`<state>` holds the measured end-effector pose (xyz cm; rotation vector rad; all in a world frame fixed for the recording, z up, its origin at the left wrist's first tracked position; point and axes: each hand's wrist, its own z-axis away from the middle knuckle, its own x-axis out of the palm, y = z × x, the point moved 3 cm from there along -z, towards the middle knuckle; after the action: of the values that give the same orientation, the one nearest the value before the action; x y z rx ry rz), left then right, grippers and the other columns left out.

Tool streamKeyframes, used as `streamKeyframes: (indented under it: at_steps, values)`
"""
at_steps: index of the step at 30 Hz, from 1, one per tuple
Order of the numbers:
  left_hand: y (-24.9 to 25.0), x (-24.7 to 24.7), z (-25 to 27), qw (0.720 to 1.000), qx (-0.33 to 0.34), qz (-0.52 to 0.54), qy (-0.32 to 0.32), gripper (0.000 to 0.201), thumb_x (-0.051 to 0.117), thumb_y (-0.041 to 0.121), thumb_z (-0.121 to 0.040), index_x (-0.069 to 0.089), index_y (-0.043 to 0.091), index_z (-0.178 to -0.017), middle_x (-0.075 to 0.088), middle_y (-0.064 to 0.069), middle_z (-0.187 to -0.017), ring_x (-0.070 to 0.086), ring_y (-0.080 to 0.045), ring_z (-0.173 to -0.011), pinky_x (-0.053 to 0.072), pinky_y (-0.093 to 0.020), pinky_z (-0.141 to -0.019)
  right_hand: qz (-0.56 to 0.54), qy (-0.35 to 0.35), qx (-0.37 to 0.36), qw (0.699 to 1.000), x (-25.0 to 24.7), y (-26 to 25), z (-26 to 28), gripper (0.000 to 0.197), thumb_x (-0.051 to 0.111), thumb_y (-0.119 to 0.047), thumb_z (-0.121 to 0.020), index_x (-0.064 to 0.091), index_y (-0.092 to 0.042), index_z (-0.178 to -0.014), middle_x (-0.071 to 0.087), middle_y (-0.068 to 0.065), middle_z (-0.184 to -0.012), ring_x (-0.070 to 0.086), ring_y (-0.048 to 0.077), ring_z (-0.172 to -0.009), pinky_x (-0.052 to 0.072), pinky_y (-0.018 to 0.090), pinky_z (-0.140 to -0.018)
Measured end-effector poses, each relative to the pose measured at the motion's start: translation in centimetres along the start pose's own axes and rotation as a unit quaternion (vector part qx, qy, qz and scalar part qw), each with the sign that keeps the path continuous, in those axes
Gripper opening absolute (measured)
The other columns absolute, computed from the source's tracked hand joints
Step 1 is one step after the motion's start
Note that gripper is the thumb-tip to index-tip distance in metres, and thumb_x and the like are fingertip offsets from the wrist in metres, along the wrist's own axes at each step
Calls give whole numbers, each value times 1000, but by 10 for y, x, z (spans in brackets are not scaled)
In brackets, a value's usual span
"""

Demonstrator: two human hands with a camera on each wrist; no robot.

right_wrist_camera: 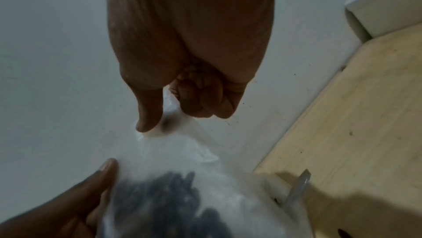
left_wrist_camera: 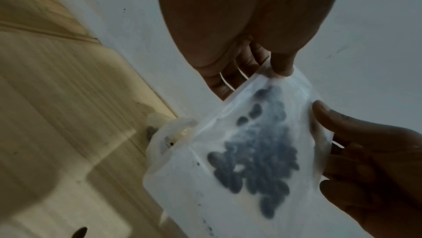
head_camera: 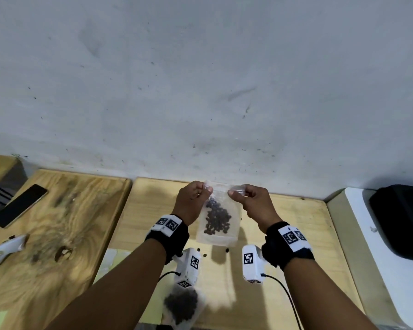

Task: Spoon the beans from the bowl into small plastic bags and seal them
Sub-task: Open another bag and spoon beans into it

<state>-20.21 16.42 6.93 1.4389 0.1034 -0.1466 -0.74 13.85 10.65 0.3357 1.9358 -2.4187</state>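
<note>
The filled bag is held at 12 o'clock, its top pinched by the left hand and right hand; sealing appears unfinished. Another filled bag lies at 6 o'clock.

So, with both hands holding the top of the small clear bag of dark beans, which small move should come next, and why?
Probably press the strip shut between the pinches: the left hand and right hand pinch the top corners of the small clear plastic bag, which hangs with dark beans inside.
</note>
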Motion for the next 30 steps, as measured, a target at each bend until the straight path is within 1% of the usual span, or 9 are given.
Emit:
streamKeyframes:
  at_steps: [4,7,12,15,18,22,24,26,30]
  values:
    - [2,2,4,999,-13,22,-26,33,70,35,-82,63,4,-76,73,-13,-82,68,-26,-75,55,-48,-81,-27,-30,35,999,3,-7,1,21,74,-13,-88,72,5,-98,54,-15,-49,42,-1,-38,29,15,-40]
    - [9,2,4,999,-2,28,-17,33,69,25,-86,59,-5,-78,70,-20,-77,62,-19,-67,52,-39,-74,-22,-28,45,998,5,-10,1,23,77,-16,-86,72,4,-95,57,-14,-51,43,-1,-39,28,16,-39]
    - [16,1,3,998,0,59,-15,33,69,14,-86,50,-8,-73,63,-16,-73,57,-20,-68,46,-33,-71,-38,-37,32,998,5,-23,5,14,73,-6,-88,64,-1,-79,56,-12,-47,46,-2,-37,33,9,-39]
    - [14,1,2,997,-26,67,-12,27,68,26,-83,62,2,-73,67,-12,-78,58,-20,-72,50,-40,-73,-47,-19,45,998,2,-19,4,15,79,-14,-84,69,-4,-77,56,-7,-53,40,4,-39,28,18,-40]
    - [13,-3,3,995,-57,77,-3,19,62,23,-89,75,14,-79,72,-6,-83,62,-21,-77,53,-40,-76,-102,6,77,992,-5,-7,2,24,82,-20,-81,64,-9,-70,52,6,-68,26,12,-44,21,23,-45]
    - [11,-2,5,999,-30,44,9,27,60,29,-89,72,6,-82,68,-18,-78,57,-19,-72,47,-34,-71,-96,21,82,992,-4,0,7,34,78,-22,-86,55,-17,-60,51,4,-68,26,11,-43,22,21,-43]
    - [6,-1,5,999,-26,36,29,42,60,41,-83,68,0,-82,62,-15,-73,52,-17,-70,45,-33,-69,-74,43,59,995,0,2,11,27,75,-23,-88,58,-16,-69,58,5,-71,32,7,-40,27,20,-41]
    - [-3,-4,2,996,-47,30,66,51,58,48,-78,62,-3,-80,57,-7,-73,49,-15,-70,45,-34,-69,-59,48,32,997,5,2,17,18,74,-21,-89,58,-14,-91,66,7,-74,41,3,-40,34,18,-41]
    - [-24,-12,10,987,-112,49,105,19,65,37,-80,62,21,-91,65,-3,-81,62,-26,-76,54,-50,-81,37,-45,36,998,15,21,31,13,74,-5,-85,63,-10,-89,61,1,-75,46,0,-44,36,14,-44]
